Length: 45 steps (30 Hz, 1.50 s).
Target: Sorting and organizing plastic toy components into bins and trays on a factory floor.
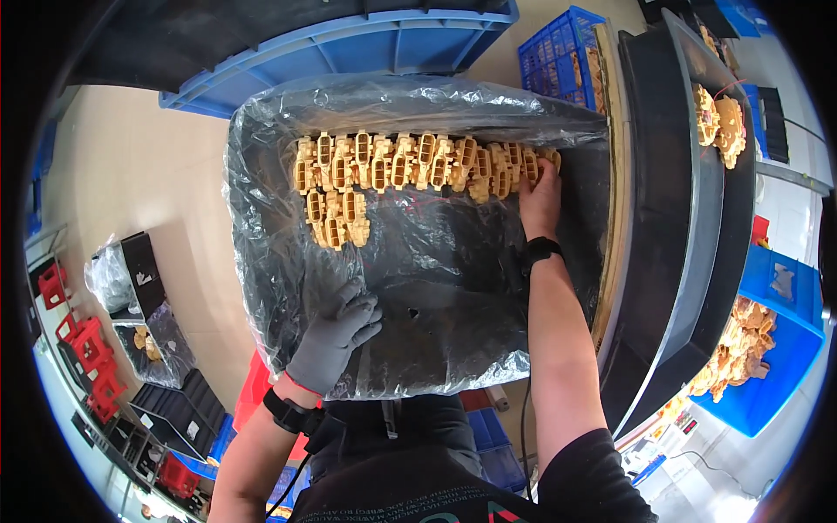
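Observation:
Before me lies a wide bin lined with clear plastic film (436,296). Along its far side stands a row of tan moulded plastic parts (381,166) with slotted openings, packed side by side. Several more tan parts (336,220) form a short second row at the left. My bare right hand (540,200) is at the right end of the far row, its fingers closed around a tan plastic part (529,166). Over the near left of the liner is my left hand (338,336) in a grey glove, fingers stretched out and nothing in them.
A black trough (689,227) runs along the right, with tan parts (719,126) at its far end. Beyond it sits a blue bin (789,349) heaped with tan parts. Blue crates (349,48) stand behind the lined bin. Black boxes (179,414) and red stools (91,357) are at left.

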Each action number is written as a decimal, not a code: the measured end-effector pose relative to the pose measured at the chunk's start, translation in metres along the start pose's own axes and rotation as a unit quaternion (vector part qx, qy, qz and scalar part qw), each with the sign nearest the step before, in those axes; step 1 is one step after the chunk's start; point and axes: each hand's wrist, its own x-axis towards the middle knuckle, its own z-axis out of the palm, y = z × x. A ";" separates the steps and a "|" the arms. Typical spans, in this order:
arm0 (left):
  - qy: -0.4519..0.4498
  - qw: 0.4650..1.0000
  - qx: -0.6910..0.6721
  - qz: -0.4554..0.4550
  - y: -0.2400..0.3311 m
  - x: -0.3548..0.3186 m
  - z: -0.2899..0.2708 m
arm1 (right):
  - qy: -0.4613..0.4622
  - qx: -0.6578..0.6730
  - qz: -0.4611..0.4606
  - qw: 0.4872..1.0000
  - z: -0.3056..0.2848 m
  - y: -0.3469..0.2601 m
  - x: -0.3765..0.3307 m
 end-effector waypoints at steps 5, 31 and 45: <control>-0.023 0.999 0.030 -0.002 0.005 0.009 0.013 | 0.037 0.043 -0.003 0.998 0.010 0.020 -0.004; -0.090 0.988 0.123 0.015 0.010 -0.024 0.075 | -0.082 0.309 -0.063 0.945 -0.068 -0.102 -0.072; 0.053 0.979 0.090 0.177 -0.015 -0.127 0.090 | 0.205 -0.158 -0.053 0.965 -0.370 -0.013 0.209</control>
